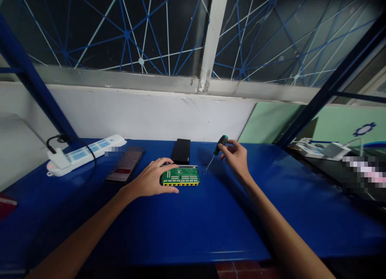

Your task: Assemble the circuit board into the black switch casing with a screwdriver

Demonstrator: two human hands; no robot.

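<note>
My left hand (153, 177) is closed around the left end of a green circuit board (182, 175), its thumb by the near edge and its fingers over the far side. Yellow connectors line the board's near edge, and a thin metal strip shows along the far one. In my right hand (237, 156) is a screwdriver (222, 145) with a dark green handle, tilted so that its shaft points down and left. Its tip is close to several small dark screws (205, 173) lying to the right of the board.
Behind the board lies a black case (181, 150). To the left are a phone (126, 164) and a white power strip (90, 152) with a black cable plugged in. Blue posts rise at both sides of the blue table (187, 226), and a wall stands behind it. White adapters (334, 151) sit at the right.
</note>
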